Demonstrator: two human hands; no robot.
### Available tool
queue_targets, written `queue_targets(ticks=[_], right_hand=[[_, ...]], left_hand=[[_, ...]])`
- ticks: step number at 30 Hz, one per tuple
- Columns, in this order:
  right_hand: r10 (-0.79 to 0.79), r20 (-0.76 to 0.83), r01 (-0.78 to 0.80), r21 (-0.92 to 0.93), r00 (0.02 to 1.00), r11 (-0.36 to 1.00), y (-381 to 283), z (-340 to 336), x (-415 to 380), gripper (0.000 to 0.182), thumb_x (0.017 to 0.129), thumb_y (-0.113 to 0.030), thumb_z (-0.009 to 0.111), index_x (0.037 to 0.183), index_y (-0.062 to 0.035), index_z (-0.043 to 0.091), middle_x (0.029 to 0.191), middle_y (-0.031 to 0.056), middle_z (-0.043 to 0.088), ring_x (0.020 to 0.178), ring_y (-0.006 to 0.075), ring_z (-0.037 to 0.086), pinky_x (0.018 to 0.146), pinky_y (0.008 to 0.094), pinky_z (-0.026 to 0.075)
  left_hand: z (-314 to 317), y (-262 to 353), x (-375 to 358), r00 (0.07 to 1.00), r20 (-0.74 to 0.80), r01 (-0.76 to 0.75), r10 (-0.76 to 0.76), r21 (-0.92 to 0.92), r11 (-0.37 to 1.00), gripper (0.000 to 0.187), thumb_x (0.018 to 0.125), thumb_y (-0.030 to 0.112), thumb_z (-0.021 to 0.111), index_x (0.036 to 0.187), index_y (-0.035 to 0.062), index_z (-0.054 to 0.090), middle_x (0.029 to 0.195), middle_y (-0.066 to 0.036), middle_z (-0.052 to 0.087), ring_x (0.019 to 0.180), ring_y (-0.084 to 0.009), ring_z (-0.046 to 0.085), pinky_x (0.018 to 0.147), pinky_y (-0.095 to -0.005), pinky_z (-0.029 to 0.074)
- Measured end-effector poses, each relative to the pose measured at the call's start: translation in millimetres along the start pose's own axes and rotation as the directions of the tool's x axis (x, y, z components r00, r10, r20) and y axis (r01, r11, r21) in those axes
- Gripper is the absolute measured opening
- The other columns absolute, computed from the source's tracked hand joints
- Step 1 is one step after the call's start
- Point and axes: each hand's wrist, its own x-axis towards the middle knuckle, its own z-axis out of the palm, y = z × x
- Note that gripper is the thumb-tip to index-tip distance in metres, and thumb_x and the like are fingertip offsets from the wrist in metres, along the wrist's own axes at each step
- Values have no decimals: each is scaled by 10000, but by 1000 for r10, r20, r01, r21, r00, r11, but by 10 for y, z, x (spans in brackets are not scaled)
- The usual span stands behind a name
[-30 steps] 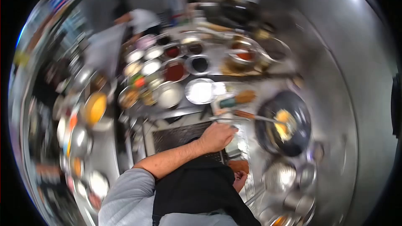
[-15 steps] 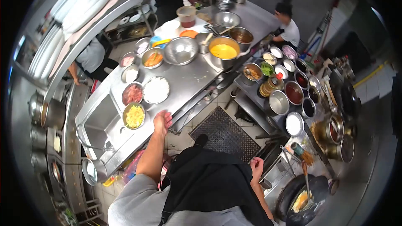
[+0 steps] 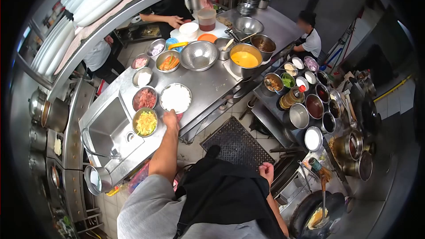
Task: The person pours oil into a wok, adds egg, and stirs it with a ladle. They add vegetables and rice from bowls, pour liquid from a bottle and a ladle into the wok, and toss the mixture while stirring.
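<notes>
My left hand (image 3: 171, 118) is at the near edge of a round container of white food (image 3: 175, 98) on the steel counter, its fingers bent at the rim; their grip is partly hidden. Just left of it are a bowl of yellow and green shreds (image 3: 145, 122) and a bowl of pinkish meat (image 3: 144, 98). My right hand (image 3: 266, 171) hangs by the black apron (image 3: 221, 194), its fingers curled, above the floor mat. Below and right of it, a wok (image 3: 338, 208) holds yellowish food (image 3: 316, 218) and a ladle (image 3: 323, 199).
A sink (image 3: 106, 126) lies left of the bowls. Beyond them stand a colander (image 3: 199, 55) and a pot of orange liquid (image 3: 245, 55). Sauce containers (image 3: 314, 106) crowd the right-hand counter. One person (image 3: 310, 42) is at the back right; others are behind the counter.
My left hand has moved up to the white food container, its fingers now bent at the rim. My right hand stays beside the apron. Another person's hands now show near the white tub behind the counter.
</notes>
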Motion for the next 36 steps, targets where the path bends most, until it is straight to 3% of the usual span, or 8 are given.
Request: queue_targets(ticks=[8, 19, 22, 23, 24, 27, 31, 36], right_hand=[[202, 320, -222, 27, 925, 975, -942, 411, 565, 250, 997, -281, 510, 1152, -88, 541, 1164, 47, 614, 888, 153, 650, 632, 275, 529], [185, -509, 43, 403, 841, 914, -1245, -582, 909, 148, 856, -21, 509, 978, 2, 589, 885, 104, 667, 691, 165, 662, 554, 304, 585], [142, -620, 170, 415, 772, 894, -1451, -829, 1128, 180, 835, 5, 494, 980, -5, 600, 881, 98, 670, 673, 162, 656, 543, 304, 572], [129, -636, 218, 437, 761, 873, -1444, -924, 1217, 201, 833, 7, 489, 999, -5, 602, 888, 100, 671, 676, 161, 654, 543, 305, 568], [126, -671, 230, 417, 731, 879, -1536, -970, 1296, 202, 835, 2, 487, 1002, -7, 601, 896, 101, 673, 688, 163, 659, 548, 311, 572], [152, -726, 257, 420, 671, 870, -1830, -1041, 1557, 197, 844, -20, 485, 1006, -18, 597, 923, 100, 679, 722, 178, 673, 563, 328, 586], [150, -742, 268, 412, 654, 871, -1882, -1111, 1897, 204, 848, -33, 480, 1019, -37, 591, 923, 100, 679, 736, 187, 682, 547, 334, 592], [227, -751, 191, 425, 621, 885, -1841, -1102, 2263, 181, 822, -41, 497, 983, -42, 581, 907, 91, 676, 710, 185, 672, 537, 338, 587]], left_hand=[[858, -126, -1677, 795, 465, 216, -389, 382, 899, 41, 866, 1, 472, 895, -7, 501, 840, -156, 630, 664, -213, 660, 634, -351, 595], [3171, -379, -2439, -40, 691, -182, -722, 706, 685, 118, 938, 84, 528, 1038, 27, 551, 828, -76, 664, 646, -167, 666, 592, -287, 561], [4228, -810, -1475, 370, 862, -385, -348, 483, 787, 130, 947, 166, 558, 973, 47, 603, 757, -60, 650, 594, -152, 623, 553, -305, 516], [4585, -1032, -1148, 307, 941, -804, 142, 176, 568, 123, 909, 149, 595, 904, 28, 616, 752, -85, 647, 618, -227, 625, 582, -365, 505], [4896, -1352, -743, 329, 925, -863, 190, 213, 457, 96, 850, 112, 631, 872, 19, 623, 747, -111, 637, 691, -304, 623, 644, -402, 498], [5541, -1724, -371, 226, 945, -963, 236, 180, 202, 263, 791, 172, 685, 994, 18, 623, 854, -178, 636, 844, -372, 622, 810, -449, 496], [5938, -2336, -38, 439, 880, -866, -179, 468, 176, 407, 812, 257, 696, 1115, 2, 604, 1011, -209, 657, 918, -364, 635, 860, -459, 492], [6043, -2601, 152, 489, 805, -657, -336, 594, 465, 263, 839, 223, 677, 1029, 40, 679, 999, -160, 696, 896, -316, 666, 808, -387, 513]])
